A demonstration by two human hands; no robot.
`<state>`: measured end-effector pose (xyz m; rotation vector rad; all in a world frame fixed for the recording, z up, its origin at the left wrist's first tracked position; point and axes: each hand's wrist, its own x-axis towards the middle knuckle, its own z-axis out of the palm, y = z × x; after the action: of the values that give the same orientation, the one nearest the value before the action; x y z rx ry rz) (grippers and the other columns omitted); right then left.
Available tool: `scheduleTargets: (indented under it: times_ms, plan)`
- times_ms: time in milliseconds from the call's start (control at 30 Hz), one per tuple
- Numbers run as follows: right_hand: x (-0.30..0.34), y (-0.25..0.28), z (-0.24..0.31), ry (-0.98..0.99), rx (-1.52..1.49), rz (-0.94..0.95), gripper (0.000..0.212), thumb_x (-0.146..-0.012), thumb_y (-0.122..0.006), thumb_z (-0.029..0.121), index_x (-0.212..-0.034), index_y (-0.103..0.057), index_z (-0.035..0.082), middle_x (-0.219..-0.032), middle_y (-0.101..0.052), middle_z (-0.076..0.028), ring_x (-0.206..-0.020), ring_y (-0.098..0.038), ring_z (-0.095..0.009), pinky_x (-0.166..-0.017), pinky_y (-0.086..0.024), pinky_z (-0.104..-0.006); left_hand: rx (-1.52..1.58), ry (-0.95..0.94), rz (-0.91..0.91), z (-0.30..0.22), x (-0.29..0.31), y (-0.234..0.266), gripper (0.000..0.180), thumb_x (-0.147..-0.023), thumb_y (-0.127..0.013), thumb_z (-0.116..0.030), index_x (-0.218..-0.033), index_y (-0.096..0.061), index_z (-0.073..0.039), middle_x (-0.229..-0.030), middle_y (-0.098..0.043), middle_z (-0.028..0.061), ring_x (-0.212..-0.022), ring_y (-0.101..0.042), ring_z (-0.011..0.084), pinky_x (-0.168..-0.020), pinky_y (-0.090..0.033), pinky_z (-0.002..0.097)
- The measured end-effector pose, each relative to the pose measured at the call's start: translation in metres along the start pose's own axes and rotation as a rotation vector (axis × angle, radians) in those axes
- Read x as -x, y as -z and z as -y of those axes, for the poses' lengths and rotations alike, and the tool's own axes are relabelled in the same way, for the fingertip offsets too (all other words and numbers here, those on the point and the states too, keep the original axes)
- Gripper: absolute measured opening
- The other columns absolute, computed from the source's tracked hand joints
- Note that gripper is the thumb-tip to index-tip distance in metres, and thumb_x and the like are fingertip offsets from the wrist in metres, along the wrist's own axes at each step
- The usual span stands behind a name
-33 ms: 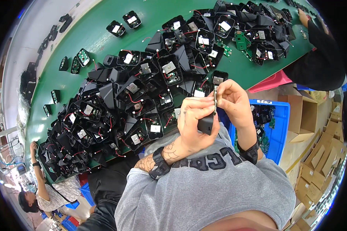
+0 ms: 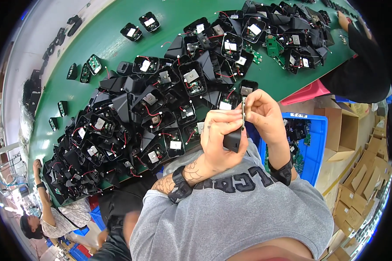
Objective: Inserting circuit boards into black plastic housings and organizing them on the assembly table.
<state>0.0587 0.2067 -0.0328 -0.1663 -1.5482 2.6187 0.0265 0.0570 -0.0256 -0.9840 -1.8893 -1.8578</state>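
Observation:
Held up in front of my chest, a thin circuit board (image 2: 244, 105) shows edge-on between my two hands. The fingers of my right hand (image 2: 265, 117) pinch it from the right. My left hand (image 2: 222, 135) is wrapped round a black plastic housing (image 2: 233, 141), its fingertips also against the board's left side. Whether board and housing are joined I cannot tell, since my fingers cover that part. Just beyond my fingertips, at the table edge, lies an open black housing (image 2: 248, 88) with a metal plate inside.
Heaped black housings (image 2: 152, 102) with red wires cover much of the green table (image 2: 117, 54). Loose green boards (image 2: 272, 46) lie at the far right. By my right arm stands a blue bin (image 2: 316, 150) of boards; cardboard boxes (image 2: 342, 130) stand beyond. Co-workers are at both sides.
My hands and what they hold stay in place. At the lower left, a blurred bare limb of another person has come into view beside my shirt.

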Motion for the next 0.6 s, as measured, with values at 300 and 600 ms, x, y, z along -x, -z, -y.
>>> scheduleTargets:
  times_ms: [300, 600]
  plan:
    - [-0.003, 0.009, -0.003, -0.113, -0.088, 0.092, 0.024, -0.079, -0.075, 0.011, -0.087, -0.054, 0.004, -0.086, -0.057, -0.004, -0.089, -0.061, -0.015, -0.080, -0.049, -0.0282, 0.043, 0.062, 0.018, 0.001, 0.001, 0.004, 0.030, -0.074, -0.066, 0.006, -0.101, -0.053, 0.000, -0.100, -0.058, 0.0150, -0.096, -0.060, 0.0258, -0.086, -0.048, 0.0349]
    - [-0.001, -0.004, 0.001, 0.076, 0.175, 0.001, 0.011, -0.079, -0.070, -0.004, -0.090, -0.070, -0.004, -0.088, -0.062, -0.008, -0.081, -0.062, -0.016, -0.073, -0.052, -0.0272, 0.091, 0.156, 0.009, 0.003, 0.001, 0.007, 0.030, -0.078, -0.063, 0.007, -0.104, -0.050, 0.001, -0.103, -0.054, 0.0140, -0.100, -0.058, 0.0247, -0.089, -0.047, 0.0355]
